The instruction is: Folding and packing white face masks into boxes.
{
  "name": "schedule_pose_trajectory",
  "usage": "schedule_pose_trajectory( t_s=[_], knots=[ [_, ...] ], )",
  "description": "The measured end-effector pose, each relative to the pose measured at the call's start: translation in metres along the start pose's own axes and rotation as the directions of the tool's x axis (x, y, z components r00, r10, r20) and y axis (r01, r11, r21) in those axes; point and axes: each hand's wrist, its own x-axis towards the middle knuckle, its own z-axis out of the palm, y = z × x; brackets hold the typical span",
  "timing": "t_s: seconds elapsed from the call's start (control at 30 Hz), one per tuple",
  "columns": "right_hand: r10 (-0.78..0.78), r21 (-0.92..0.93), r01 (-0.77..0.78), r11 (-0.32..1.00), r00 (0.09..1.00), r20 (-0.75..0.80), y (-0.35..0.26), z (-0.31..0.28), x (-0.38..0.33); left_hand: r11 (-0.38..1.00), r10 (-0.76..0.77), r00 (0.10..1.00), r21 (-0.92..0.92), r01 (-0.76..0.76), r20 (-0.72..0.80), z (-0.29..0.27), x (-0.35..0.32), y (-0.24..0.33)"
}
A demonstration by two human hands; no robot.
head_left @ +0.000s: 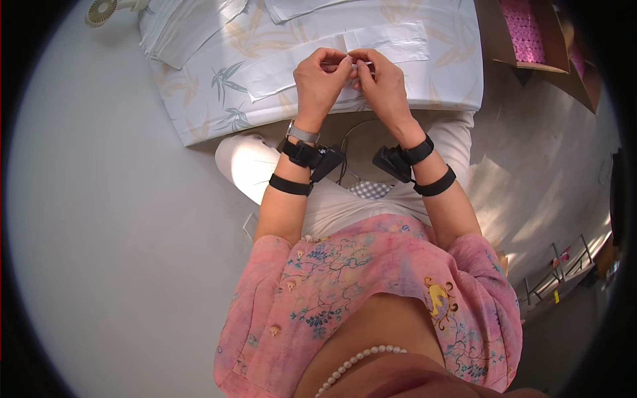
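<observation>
Both hands meet fingertip to fingertip over the near part of the table. My left hand [319, 81] is closed in a pinch, thumb against forefinger. My right hand [381, 79] pinches in the same way, its fingertips almost touching the left ones. Whatever sits between the fingertips is too small and too covered to make out. Beneath the hands lies a long white strip [279, 71], flat, thin and creased, like paper or cloth. It stretches out past both sides of my hands.
A patterned cloth with leaf prints covers the table [458, 73]. White folded sheets [192, 26] are piled at its far left, with another white sheet [298, 8] at the far edge. A small fan [101, 12] stands beyond. Cardboard boxes with pink contents [524, 30] are at the right.
</observation>
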Motion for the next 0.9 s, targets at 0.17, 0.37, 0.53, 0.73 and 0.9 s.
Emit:
schedule_pose_trajectory(
  t_s=[0.17, 0.37, 0.53, 0.73, 0.9],
  knots=[
    [-0.037, 0.018, 0.037, 0.999, 0.999, -0.019, 0.002, 0.003, 0.001, 0.998, 0.009, 1.0, 0.055, -0.009, -0.006, -0.003, 0.004, -0.008],
    [-0.013, -0.041, 0.012, 0.999, 1.0, -0.016, 0.004, -0.002, 0.004, 0.998, -0.011, 1.0, -0.065, 0.01, -0.011, -0.006, 0.006, -0.01],
    [-0.128, -0.18, 0.122, 0.976, 0.992, -0.022, 0.004, -0.003, 0.006, 0.99, -0.051, 0.998, -0.132, 0.054, 0.029, -0.01, 0.009, -0.012],
    [-0.25, -0.335, 0.25, 0.908, 0.967, 0.043, 0.009, -0.003, 0.006, 0.981, -0.088, 0.994, -0.168, 0.097, 0.058, -0.011, 0.01, -0.01],
    [-0.276, -0.404, 0.295, 0.866, 0.955, 0.105, 0.004, -0.006, 0.0, 0.982, -0.103, 0.993, -0.154, 0.11, 0.051, -0.012, 0.012, -0.01]
  ],
)
